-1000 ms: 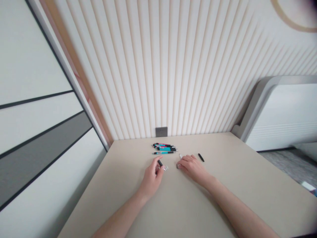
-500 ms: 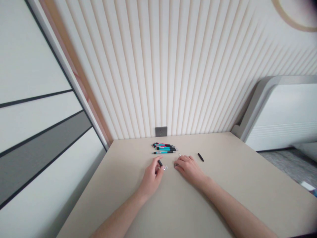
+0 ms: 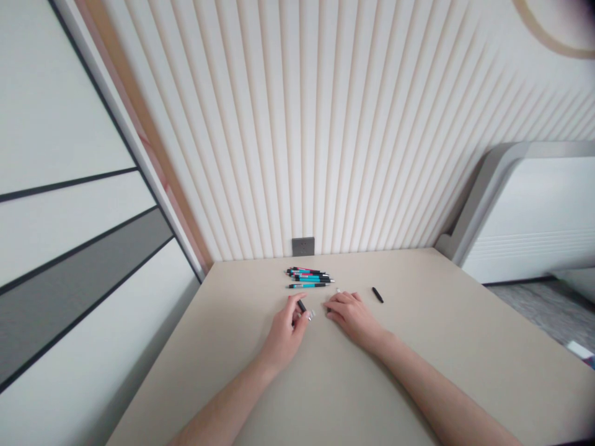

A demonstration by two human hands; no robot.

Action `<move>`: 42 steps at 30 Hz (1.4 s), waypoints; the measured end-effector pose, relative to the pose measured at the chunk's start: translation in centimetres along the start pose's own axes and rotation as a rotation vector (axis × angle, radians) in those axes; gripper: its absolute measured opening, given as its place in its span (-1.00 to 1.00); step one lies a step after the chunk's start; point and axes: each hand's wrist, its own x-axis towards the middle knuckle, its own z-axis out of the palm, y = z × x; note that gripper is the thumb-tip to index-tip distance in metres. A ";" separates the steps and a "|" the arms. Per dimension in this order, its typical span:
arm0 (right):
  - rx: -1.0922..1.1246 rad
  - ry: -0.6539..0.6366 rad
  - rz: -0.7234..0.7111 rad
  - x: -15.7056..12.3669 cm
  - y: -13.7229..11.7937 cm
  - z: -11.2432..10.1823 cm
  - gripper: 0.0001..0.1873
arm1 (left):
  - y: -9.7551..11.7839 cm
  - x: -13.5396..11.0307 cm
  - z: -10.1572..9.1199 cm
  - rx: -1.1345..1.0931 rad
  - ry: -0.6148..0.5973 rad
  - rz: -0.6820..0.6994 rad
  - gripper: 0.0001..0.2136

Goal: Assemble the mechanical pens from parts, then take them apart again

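Observation:
My left hand (image 3: 284, 327) is closed around a black pen barrel part (image 3: 302, 305), held between thumb and fingers. Small clear or silvery pieces (image 3: 313, 313) show just beside its thumb tip; what they are is too small to tell. Across a short gap, my right hand (image 3: 352, 314) rests low on the table, fingers curled and pinched on a small dark thing mostly hidden under them. A small light piece (image 3: 338, 290) lies just beyond its fingers. To the right of that hand lies a separate short black pen part (image 3: 377, 295).
Several blue, red and black pens (image 3: 309, 274) lie in a pile near the wall, with one blue pen (image 3: 308, 285) slightly in front. A dark wall socket (image 3: 304, 246) sits behind the beige table (image 3: 195, 347). A grey-white headboard (image 3: 525, 204) stands at the right.
The fingertips of my right hand have shifted slightly left toward my left hand. My left hand keeps its hold on the black pen barrel part, and the pens lie as before.

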 end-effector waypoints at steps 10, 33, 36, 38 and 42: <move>0.000 -0.004 -0.035 0.2 0.1 0.0 -0.80 | -0.4 0.0 0.2 -0.003 -0.019 0.007 -0.65; 0.075 -0.004 -0.049 -0.1 0.6 -0.4 -0.75 | -0.1 -0.1 0.1 -0.032 -0.034 0.004 -0.56; 0.077 -0.001 -0.044 -0.1 0.6 -0.4 -0.76 | 0.0 -0.1 0.0 -0.035 -0.028 0.010 -0.57; 0.076 0.000 -0.042 -0.1 0.6 -0.4 -0.76 | 0.0 -0.1 0.0 -0.032 -0.023 0.015 -0.58; 0.076 0.003 -0.044 -0.1 0.6 -0.5 -0.75 | -0.1 -0.1 0.0 -0.024 -0.028 0.017 -0.58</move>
